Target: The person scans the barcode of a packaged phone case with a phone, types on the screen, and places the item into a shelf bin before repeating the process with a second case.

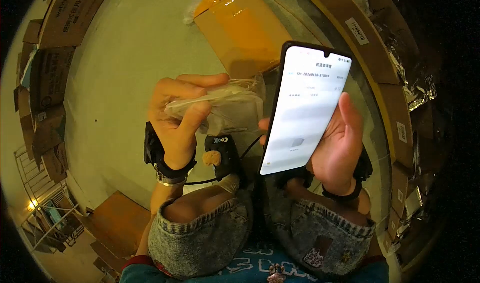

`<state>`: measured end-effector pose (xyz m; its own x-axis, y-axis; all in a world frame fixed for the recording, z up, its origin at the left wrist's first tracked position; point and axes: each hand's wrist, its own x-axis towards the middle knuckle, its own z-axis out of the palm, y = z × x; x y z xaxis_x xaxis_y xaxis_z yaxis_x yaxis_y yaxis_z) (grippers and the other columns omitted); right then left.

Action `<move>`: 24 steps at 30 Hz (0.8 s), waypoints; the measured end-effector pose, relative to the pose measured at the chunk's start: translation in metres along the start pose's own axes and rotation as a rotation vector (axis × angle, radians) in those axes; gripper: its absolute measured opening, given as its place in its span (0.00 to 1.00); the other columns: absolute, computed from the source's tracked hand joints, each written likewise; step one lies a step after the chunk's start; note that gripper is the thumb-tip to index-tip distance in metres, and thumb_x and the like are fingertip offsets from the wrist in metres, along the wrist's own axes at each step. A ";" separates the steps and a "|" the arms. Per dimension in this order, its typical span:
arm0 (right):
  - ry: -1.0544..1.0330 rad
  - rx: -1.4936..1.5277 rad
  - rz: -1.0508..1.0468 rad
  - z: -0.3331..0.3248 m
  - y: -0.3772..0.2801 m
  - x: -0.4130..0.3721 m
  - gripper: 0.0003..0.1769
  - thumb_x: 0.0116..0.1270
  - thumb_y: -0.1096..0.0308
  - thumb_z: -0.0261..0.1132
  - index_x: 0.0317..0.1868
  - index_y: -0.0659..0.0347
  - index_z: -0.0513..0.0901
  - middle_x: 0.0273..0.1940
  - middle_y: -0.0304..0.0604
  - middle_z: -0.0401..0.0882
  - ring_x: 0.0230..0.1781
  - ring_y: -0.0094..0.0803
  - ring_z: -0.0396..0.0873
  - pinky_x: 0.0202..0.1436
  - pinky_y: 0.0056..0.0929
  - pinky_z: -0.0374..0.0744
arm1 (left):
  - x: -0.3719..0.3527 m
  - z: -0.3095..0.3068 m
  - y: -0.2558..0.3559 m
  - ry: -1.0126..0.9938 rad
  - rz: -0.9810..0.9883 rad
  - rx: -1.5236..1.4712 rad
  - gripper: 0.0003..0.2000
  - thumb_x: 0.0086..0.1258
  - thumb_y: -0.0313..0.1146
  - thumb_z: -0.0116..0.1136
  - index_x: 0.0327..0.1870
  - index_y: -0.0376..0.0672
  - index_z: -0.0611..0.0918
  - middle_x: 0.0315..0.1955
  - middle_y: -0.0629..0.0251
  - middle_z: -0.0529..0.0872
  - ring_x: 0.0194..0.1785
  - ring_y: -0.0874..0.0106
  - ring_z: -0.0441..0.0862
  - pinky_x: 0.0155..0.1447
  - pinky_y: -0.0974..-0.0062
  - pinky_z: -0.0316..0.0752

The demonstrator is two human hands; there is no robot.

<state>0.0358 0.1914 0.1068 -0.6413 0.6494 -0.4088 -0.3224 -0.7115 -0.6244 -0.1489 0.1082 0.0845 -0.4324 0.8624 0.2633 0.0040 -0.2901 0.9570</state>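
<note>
A clear plastic bag (237, 105) with something pale inside is pinched between the thumb and fingers of my left hand (182, 113). My right hand (342, 138) holds a smartphone (307, 108) in a dark case, its bright screen facing me with lines of text on it. The phone stands upright, to the right of the bag, with a small gap between them. Fingertips of my right hand show at the phone's left edge. What exactly the bag contains cannot be made out.
A taped cardboard box (242, 30) lies on the floor ahead, beside an orange-and-white bundle (212, 0). Cartons (60, 43) line the left side, and more cartons (357, 30) line the right. A flat brown board (117, 220) lies at lower left, near a metal rack (45, 208).
</note>
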 end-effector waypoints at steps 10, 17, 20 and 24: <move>0.071 -0.246 -0.095 -0.024 0.009 -0.005 0.35 0.67 0.51 0.37 0.63 0.73 0.60 0.49 0.65 0.74 0.43 0.52 0.80 0.44 0.44 0.81 | 0.000 0.009 -0.002 0.011 -0.135 -0.036 0.07 0.61 0.24 0.58 0.38 0.35 0.76 0.40 0.47 0.83 0.44 0.66 0.82 0.48 0.71 0.76; -0.560 -0.019 -0.074 -0.026 -0.011 -0.002 0.51 0.54 0.65 0.55 0.70 0.65 0.31 0.69 0.64 0.38 0.67 0.58 0.56 0.44 0.46 0.84 | 0.000 0.007 -0.004 0.036 -0.232 0.002 0.08 0.66 0.28 0.54 0.43 0.36 0.75 0.44 0.54 0.83 0.46 0.72 0.80 0.51 0.74 0.74; -0.616 0.224 0.006 -0.018 -0.009 -0.002 0.53 0.53 0.75 0.55 0.69 0.58 0.24 0.70 0.60 0.26 0.70 0.59 0.45 0.39 0.49 0.85 | 0.002 0.010 -0.005 0.065 -0.252 0.035 0.09 0.68 0.30 0.52 0.45 0.36 0.75 0.46 0.57 0.82 0.48 0.74 0.78 0.52 0.75 0.72; -0.602 0.200 -0.004 -0.019 -0.007 -0.002 0.53 0.55 0.75 0.54 0.69 0.56 0.24 0.70 0.60 0.27 0.70 0.59 0.44 0.38 0.50 0.85 | 0.002 0.010 -0.008 0.068 -0.272 0.053 0.11 0.69 0.33 0.50 0.46 0.36 0.75 0.47 0.58 0.81 0.48 0.74 0.78 0.53 0.75 0.72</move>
<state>0.0520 0.2000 0.0992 -0.9003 0.4287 0.0750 -0.4119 -0.7838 -0.4648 -0.1405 0.1166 0.0789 -0.4840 0.8750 -0.0109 -0.0742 -0.0286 0.9968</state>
